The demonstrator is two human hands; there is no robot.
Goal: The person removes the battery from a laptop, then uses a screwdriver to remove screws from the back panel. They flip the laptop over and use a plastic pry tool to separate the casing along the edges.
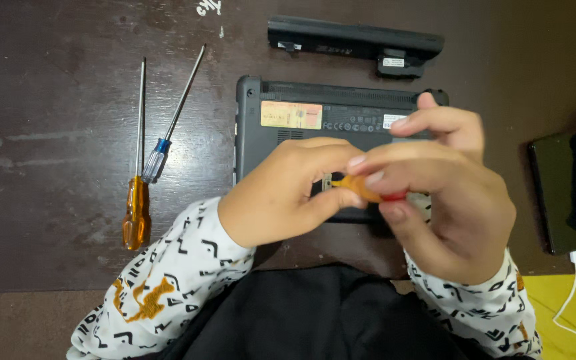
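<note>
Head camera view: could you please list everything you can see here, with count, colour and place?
laptop: one, dark grey, underside up, centre of the table, partly behind the hands
battery pack: one, black, lying apart above the laptop
amber screwdriver: one, amber handle, left of the laptop
blue screwdriver: one, blue and clear handle, beside the amber one, tilted right
small screwdriver: one, orange with a red end, held between both hands over the laptop
phone: one, black, right edge of the table
cable: one, white, plugged into the phone's near end
table: one, dark brown
sleeves: two, white with black and orange marks
left hand: one, pinching the small screwdriver
right hand: one, gripping its red end
</note>
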